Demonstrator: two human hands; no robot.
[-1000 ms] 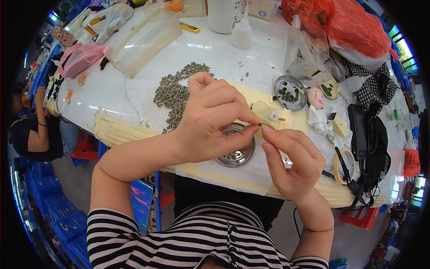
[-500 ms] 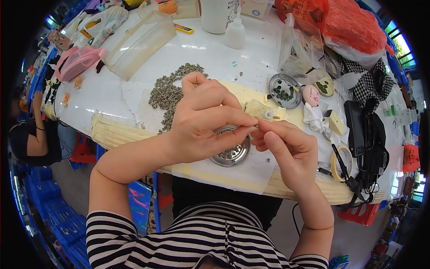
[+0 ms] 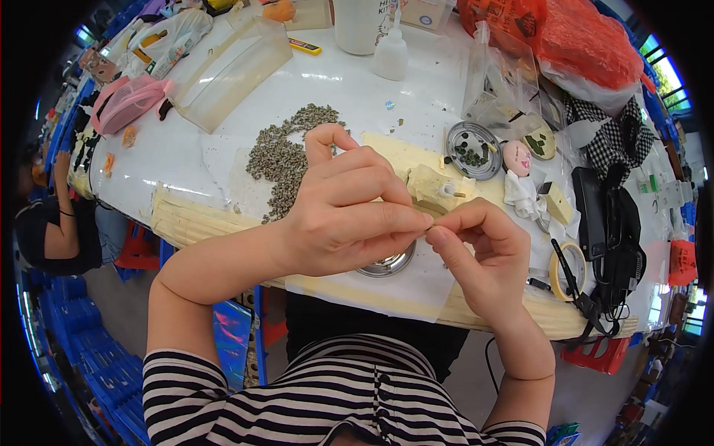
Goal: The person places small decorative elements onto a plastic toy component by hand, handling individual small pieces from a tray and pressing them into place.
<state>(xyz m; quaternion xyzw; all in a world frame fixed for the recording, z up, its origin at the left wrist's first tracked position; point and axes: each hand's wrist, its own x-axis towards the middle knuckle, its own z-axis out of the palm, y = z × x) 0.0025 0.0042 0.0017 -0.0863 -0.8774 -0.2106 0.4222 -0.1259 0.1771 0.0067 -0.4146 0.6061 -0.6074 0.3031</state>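
My left hand (image 3: 353,204) and my right hand (image 3: 483,249) meet tip to tip over the near part of the table. Both are closed in a pinch, thumb against forefinger. Whatever sits between the fingertips is too small and too covered to name. Beneath my left hand a round metal dish (image 3: 398,266) shows only its near rim and some small pieces. Left of that hand lies a heap of small grey-brown metallic-looking pieces (image 3: 279,156). Just beyond my right fingers stands a pale yellow block (image 3: 428,182) with a small white-tipped peg.
Toward the right are a round dish of dark green pieces (image 3: 472,151), a roll of tape (image 3: 567,271) and a black strapped bag (image 3: 621,253). A white squeeze bottle (image 3: 390,53) and a clear plastic tray (image 3: 234,74) stand farther back. Another person (image 3: 59,223) sits at far left.
Both hands have shifted slightly, the fingertips moving a little right and nearer to me. My left hand now covers more of the metal dish. The pinches remain closed.
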